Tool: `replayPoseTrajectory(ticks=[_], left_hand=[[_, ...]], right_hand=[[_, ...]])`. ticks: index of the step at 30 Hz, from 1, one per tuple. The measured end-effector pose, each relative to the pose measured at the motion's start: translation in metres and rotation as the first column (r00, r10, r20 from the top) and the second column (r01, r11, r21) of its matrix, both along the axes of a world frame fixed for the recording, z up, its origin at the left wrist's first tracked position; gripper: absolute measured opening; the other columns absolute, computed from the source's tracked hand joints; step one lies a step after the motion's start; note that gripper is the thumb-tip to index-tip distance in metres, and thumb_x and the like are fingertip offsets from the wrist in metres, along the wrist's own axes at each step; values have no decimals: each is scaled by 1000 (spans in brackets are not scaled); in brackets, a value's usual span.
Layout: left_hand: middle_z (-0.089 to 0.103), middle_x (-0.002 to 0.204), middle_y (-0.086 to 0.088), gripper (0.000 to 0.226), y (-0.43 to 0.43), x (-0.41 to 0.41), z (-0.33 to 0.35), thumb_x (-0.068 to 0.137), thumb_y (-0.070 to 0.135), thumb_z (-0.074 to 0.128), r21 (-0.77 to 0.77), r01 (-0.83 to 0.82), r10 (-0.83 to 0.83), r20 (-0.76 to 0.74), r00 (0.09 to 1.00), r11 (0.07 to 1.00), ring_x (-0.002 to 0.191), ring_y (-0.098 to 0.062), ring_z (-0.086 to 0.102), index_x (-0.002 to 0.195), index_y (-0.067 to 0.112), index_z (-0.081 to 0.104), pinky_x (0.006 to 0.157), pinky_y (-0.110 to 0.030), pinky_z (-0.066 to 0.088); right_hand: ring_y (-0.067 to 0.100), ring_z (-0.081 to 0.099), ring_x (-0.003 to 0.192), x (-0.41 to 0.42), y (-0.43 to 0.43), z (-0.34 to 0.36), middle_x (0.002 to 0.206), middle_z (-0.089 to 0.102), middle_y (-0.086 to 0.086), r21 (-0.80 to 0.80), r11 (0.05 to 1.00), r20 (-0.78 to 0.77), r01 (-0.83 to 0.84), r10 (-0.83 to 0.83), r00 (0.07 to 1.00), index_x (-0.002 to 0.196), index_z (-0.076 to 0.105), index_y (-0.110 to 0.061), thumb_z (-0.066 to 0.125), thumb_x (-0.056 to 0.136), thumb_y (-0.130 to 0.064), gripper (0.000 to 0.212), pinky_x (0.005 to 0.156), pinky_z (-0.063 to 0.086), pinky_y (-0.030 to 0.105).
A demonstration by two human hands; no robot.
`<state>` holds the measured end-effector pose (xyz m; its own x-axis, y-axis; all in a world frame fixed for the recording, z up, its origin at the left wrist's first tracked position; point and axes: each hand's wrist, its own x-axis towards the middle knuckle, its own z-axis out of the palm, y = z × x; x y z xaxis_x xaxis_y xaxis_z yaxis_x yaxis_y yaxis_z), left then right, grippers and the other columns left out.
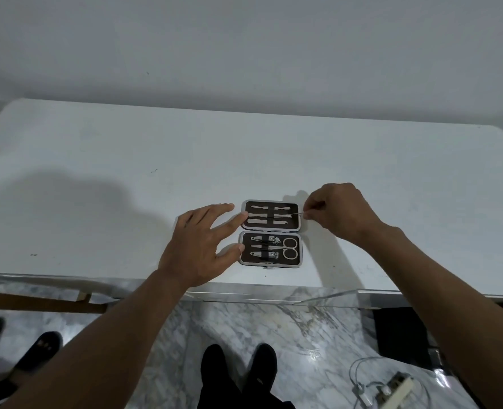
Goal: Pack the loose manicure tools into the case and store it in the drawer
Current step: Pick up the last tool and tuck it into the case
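Note:
A small manicure case (271,233) lies open and flat on the white table (126,187), near its front edge. Its far half holds slim metal tools under an elastic band; its near half holds clippers and small scissors (288,248). My right hand (340,212) is beside the case's far right corner, its fingertips pinched on a thin metal tool (294,214) whose other end lies in the far half. My left hand (203,246) rests with fingers spread, its fingertips touching the case's left edge.
The table's front edge runs just below the case. A marble floor lies beneath, with my feet (238,370), another person's feet (17,346) at the left, a power strip with cables (392,391) at the lower right, and a dark box (401,332) under the table.

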<state>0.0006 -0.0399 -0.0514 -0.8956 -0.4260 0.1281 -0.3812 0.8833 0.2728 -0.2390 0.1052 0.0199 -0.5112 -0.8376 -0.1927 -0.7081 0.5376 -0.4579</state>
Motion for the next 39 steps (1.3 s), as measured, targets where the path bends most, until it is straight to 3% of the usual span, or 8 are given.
replayPoseTrajectory(ticks=[4,8,17,27,39], left_hand=[[46,146,5,55,-1,0,-1,90,57,43,1,-1,1,4,1000,1000,134,-17,41,142,37,45,107,-45,33],[46,147,5,55,-1,-1,-2,90,57,42,2,0,0,14,1000,1000,134,-18,41,142,38,44,107,-45,33],[46,146,5,55,-1,0,-2,90,56,44,4,3,-3,3,1000,1000,134,-18,41,142,37,45,106,-45,33],[46,146,6,54,-1,1,-2,90,55,46,-1,1,-1,-7,1000,1000,134,-17,40,141,38,45,107,-43,31],[46,146,5,55,0,-1,0,90,57,42,-6,0,0,4,1000,1000,134,-17,40,142,38,44,107,-43,30]], right_hand=[[25,60,78,0,2,-4,85,71,4,54,982,-183,-181,188,965,91,73,-15,57,90,-17,17,65,34,26],[29,59,73,1,1,-4,78,68,8,46,973,-263,-226,230,937,83,70,-11,50,89,-12,21,61,40,31],[30,59,82,5,-4,3,88,67,9,95,956,-250,-277,292,923,91,71,-13,50,90,-12,22,74,50,38],[31,61,86,13,-10,10,95,66,6,105,964,-253,-244,263,931,97,71,-18,50,90,-19,22,73,53,41],[32,60,85,16,-26,2,95,64,8,193,950,-222,-245,285,932,88,67,-14,54,86,-15,13,69,48,35]])
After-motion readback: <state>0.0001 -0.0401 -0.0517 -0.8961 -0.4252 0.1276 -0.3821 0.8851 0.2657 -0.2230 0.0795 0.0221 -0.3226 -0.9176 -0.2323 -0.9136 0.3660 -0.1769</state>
